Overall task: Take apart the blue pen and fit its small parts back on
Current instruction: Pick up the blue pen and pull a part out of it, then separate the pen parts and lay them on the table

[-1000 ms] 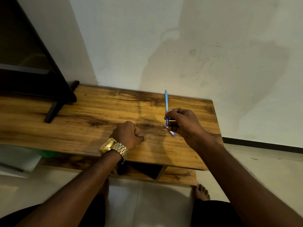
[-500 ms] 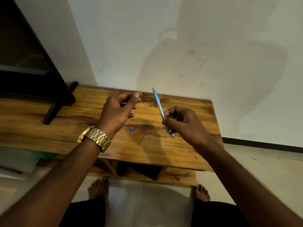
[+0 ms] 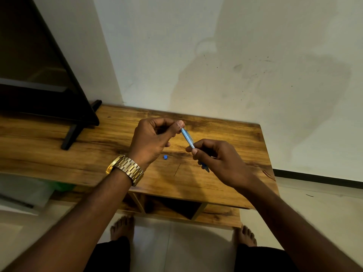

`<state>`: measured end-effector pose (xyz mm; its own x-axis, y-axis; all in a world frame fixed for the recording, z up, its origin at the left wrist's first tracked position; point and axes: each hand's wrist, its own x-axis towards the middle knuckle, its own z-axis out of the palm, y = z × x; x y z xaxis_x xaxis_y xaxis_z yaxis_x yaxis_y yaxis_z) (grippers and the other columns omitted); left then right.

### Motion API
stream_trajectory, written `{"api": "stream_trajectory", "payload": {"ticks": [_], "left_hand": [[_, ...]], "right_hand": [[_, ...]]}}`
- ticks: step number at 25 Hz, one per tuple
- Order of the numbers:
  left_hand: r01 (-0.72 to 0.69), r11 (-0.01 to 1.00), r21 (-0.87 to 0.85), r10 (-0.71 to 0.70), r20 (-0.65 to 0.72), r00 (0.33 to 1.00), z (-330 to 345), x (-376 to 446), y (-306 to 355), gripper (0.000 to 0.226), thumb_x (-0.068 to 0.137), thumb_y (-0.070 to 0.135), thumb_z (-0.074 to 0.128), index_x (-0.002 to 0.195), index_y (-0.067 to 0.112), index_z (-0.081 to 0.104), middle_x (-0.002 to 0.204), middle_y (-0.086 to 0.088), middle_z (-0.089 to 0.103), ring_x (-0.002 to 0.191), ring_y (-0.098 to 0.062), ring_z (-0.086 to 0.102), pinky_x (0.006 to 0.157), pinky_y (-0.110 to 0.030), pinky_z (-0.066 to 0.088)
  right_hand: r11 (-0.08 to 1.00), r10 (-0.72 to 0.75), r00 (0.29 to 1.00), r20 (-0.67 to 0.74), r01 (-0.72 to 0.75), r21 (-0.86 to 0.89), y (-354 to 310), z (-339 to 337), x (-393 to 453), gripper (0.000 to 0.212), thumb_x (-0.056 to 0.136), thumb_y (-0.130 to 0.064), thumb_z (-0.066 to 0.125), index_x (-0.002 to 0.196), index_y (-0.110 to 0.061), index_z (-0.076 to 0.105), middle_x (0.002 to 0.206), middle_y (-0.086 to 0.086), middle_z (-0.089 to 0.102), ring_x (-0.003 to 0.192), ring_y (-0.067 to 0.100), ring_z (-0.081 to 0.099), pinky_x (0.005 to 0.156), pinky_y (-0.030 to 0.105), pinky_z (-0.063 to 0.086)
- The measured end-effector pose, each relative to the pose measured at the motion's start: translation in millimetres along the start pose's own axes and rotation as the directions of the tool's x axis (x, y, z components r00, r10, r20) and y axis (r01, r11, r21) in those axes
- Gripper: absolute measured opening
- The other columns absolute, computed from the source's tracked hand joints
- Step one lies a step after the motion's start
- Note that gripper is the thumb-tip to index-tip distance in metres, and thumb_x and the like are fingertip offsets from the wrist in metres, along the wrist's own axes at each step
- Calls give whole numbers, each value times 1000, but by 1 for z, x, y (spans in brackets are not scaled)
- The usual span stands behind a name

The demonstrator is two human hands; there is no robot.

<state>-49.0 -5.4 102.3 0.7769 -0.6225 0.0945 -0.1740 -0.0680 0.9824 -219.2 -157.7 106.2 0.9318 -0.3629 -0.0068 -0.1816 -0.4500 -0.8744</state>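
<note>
The blue pen (image 3: 188, 138) is held slanted above the wooden table (image 3: 59, 154), its upper end pointing up and left. My right hand (image 3: 218, 161) grips the pen's lower half, and the blue clip end sticks out below the fingers. My left hand (image 3: 153, 140), with a gold watch on the wrist, pinches the pen's upper tip between thumb and forefinger. A small blue pen part (image 3: 165, 157) lies loose on the table, just below and between the two hands.
A black TV screen (image 3: 39, 75) on a black foot (image 3: 72, 134) stands at the table's left. A white wall runs behind the table. The table's right edge is near my right forearm. A lower shelf (image 3: 216, 214) and my bare feet show below.
My left hand rose from the table, leaving the small blue part there, and now pinches the pen's upper tip. The right hand tilted the pen leftward.
</note>
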Motion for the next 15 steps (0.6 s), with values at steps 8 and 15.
{"api": "stream_trajectory", "payload": {"ticks": [8,15], "left_hand": [[80,994,79,-67,-157,985,-1,17,-5,19,87,36,87,96,20,86,89,3,85,77,-7,78,67,-30,65],[139,649,748,-185,-22,982,34,40,-53,15,76,26,96,79,16,86,88,-2,83,86,-20,78,80,-38,65]], "right_hand": [[992,126,974,-188,-122,36,15,-21,-1,19,106,-27,69,114,-17,84,91,0,83,82,14,79,74,29,64],[957,224,934,-279,-156,245,19,-39,-1,21,105,-29,70,117,-19,83,90,-2,82,75,5,75,68,20,61]]}}
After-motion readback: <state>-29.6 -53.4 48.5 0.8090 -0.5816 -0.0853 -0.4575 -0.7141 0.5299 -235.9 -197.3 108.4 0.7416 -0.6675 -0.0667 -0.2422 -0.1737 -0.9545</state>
